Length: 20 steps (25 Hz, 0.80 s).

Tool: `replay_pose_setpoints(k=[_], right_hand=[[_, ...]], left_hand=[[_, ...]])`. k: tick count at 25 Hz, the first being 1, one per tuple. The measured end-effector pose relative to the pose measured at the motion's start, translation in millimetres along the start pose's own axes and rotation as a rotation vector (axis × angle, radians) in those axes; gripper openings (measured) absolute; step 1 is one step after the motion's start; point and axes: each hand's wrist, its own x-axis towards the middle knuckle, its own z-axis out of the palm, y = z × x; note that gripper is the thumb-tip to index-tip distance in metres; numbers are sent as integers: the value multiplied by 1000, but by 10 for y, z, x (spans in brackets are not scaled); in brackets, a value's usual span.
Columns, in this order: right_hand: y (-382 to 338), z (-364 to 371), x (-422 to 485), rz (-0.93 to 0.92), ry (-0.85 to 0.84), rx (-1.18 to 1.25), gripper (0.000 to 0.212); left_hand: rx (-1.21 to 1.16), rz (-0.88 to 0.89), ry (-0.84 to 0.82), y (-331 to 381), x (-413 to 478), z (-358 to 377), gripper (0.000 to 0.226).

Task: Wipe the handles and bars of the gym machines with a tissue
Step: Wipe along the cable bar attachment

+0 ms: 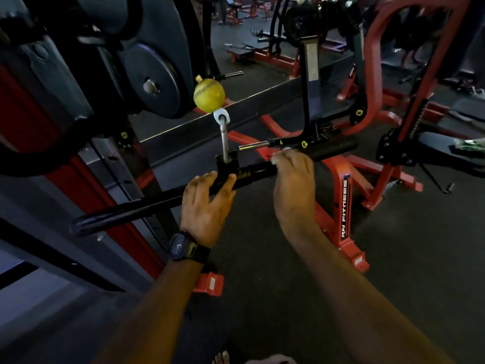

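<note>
- Black bar (131, 210): slants from lower left to upper right, hung at mid-length from a metal hook (223, 139) under a yellow ball (209, 94).
- Left grip (207, 206): fingers and thumb curled round the bar beside its central block.
- Right grip (294, 185): fingers curled over a white tissue (278, 156), held against the bar right of centre.

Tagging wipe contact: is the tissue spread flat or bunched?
Bunched. Only small white tufts of the tissue show past the curled fingers of the right hand on the black bar.
</note>
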Motion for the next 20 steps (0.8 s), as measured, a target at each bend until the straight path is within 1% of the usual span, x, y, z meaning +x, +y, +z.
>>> replay_pose_setpoints(k=[2, 3, 6, 7, 9, 10, 13, 14, 16, 17, 18, 20], right_hand=[[20, 27, -50, -201, -47, 3, 36], [113, 8, 5, -222, -60, 3, 36], [235, -40, 152, 30, -12, 27, 33], [199, -21, 125, 26, -18, 39, 33], [168, 12, 28, -114, -84, 19, 40], [227, 8, 36, -147, -106, 8, 43], [418, -87, 191, 22, -76, 23, 40], [443, -112, 216, 4, -81, 8, 41], [502, -132, 214, -99, -139, -33, 45], [575, -124, 232, -93, -133, -27, 46], [652, -90, 262, -39, -111, -10, 43], [735, -28, 316, 31, -129, 116, 28]], left_hand=[[13, -10, -6, -13, -10, -32, 40], [22, -2, 3, -25, -15, -48, 40], [37, 10, 19, -36, -30, -69, 39], [33, 6, 20, -32, -31, -69, 38], [31, 7, 21, -37, -33, -71, 37], [37, 23, 20, -48, -31, -71, 38], [70, 78, 32, -82, -23, -61, 41], [79, 67, 46, -81, -19, -54, 40], [85, 40, 59, -67, -6, -38, 38], [84, 44, 52, -64, 1, -24, 37], [84, 54, 45, -64, 2, -16, 37], [89, 53, 41, -64, 0, -9, 35]])
